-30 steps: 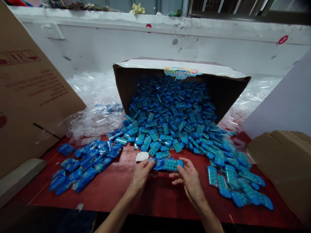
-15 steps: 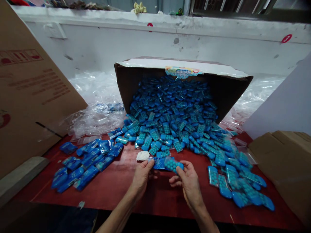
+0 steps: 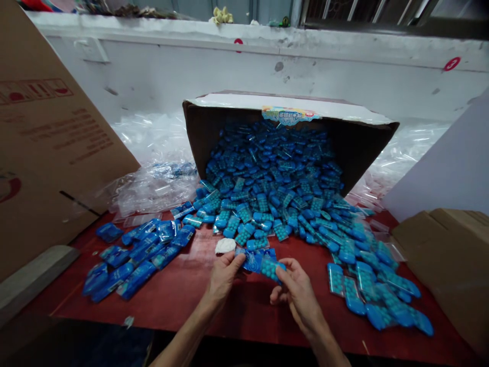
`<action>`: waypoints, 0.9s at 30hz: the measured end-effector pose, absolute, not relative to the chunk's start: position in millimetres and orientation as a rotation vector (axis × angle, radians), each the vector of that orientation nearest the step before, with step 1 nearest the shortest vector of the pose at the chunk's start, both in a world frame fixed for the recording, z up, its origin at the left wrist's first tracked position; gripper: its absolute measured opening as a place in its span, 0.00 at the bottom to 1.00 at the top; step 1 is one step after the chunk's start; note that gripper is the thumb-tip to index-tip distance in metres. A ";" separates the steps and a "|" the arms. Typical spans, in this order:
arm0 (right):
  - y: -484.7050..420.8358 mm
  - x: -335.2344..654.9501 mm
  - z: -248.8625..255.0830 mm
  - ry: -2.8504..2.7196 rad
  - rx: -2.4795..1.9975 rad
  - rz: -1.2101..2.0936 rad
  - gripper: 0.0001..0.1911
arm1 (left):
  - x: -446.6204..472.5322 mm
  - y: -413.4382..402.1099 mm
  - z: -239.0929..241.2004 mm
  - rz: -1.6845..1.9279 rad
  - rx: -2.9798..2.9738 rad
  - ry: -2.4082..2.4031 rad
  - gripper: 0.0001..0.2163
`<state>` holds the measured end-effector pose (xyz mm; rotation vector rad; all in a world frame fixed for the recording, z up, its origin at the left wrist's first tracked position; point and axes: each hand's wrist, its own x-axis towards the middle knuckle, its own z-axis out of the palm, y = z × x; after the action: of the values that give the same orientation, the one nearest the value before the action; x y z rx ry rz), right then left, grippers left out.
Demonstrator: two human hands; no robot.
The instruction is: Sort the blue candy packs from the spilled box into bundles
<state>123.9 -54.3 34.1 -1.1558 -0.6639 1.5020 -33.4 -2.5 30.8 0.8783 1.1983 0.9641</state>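
Note:
My left hand (image 3: 222,279) pinches the left end of a flat blue printed packet (image 3: 252,261). Between the thumb and fingers of my right hand (image 3: 300,289) is a small clear case of turquoise beads (image 3: 269,267) with a blue end. The case overlaps the packet's right end; whether it is partly inside I cannot tell. A white crumpled lump (image 3: 225,246) lies just beyond my left fingertips. Behind both hands spreads a heap of similar bead cases (image 3: 263,204), spilling from a tipped carton (image 3: 359,148).
Several filled blue packets (image 3: 141,255) lie on the red table (image 3: 183,300) at left. More bead cases (image 3: 376,290) lie at right. Clear plastic bags (image 3: 153,188) are piled behind. Large cardboard (image 3: 53,132) borders the left, a brown box (image 3: 443,260) the right.
The bead case in my right hand has shifted slightly left and down, overlapping the packet at a steeper tilt. My left hand keeps its pinch. The whole view has shifted slightly.

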 end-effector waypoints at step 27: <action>-42.3 111.0 31.3 -0.856 -0.713 1.817 0.40 | -21.0 -21.0 40.3 0.783 0.469 0.653 0.12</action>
<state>111.0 -42.3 31.3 -0.7134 -0.8564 1.8170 -21.0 -21.0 40.3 0.4690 0.6527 0.7827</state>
